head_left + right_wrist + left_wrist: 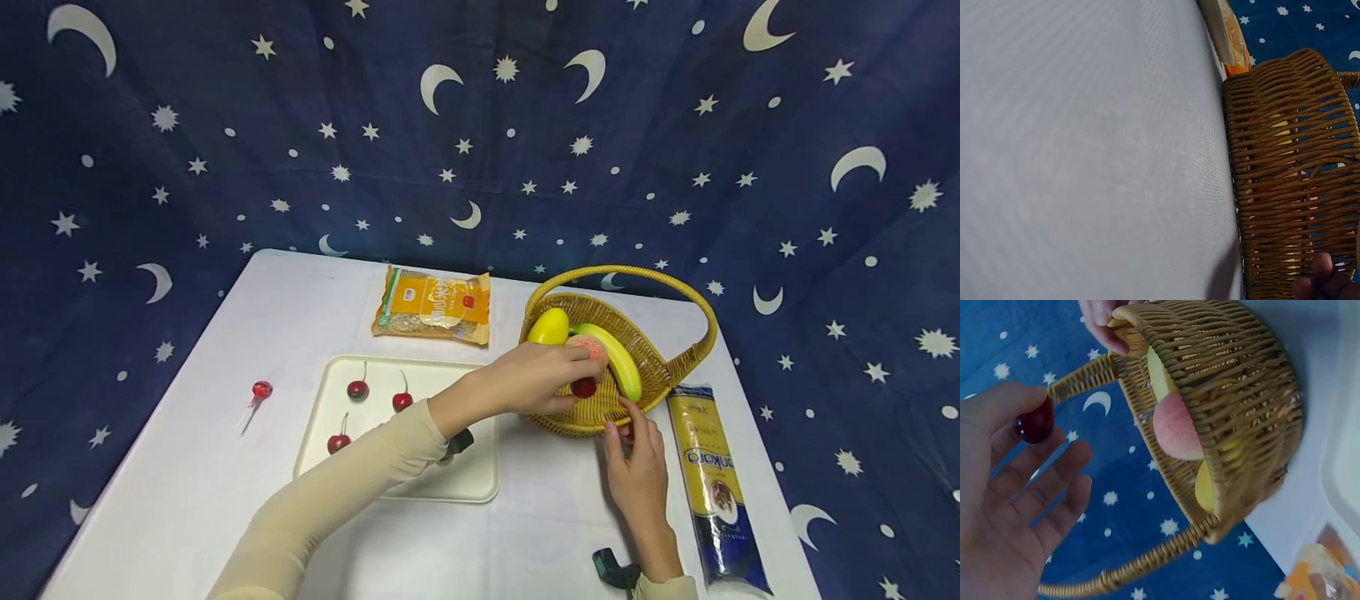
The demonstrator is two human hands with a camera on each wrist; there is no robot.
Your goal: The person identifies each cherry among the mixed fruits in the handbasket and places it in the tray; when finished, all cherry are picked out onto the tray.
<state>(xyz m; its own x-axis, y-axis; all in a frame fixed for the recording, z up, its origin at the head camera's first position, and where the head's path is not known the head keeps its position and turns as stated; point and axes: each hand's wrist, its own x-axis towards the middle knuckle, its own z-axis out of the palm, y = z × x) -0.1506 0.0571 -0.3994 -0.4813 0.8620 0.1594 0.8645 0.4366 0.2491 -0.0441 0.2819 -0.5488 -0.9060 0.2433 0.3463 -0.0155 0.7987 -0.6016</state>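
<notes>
My left hand (536, 379) pinches a dark red cherry (1036, 420) between thumb and forefinger, the other fingers spread, over the wicker basket (651, 354). Inside the basket lie a yellow oval fruit (550, 327), a pink peach (1175, 428) and a banana (618, 364); in the head view my left hand partly covers the peach. At the basket's near right edge my right hand (637, 467) grips the rim with thumb and fingers. In the right wrist view only its fingertips (1322, 269) show against the wickerwork.
Cherries with stems (357, 389) lie on a cream tray (480, 492), partly behind my left arm. A red lollipop (261, 389) sits at the left. Behind the tray is an orange food bag (435, 304); a blue-and-yellow packet (712, 483) lies right of the basket.
</notes>
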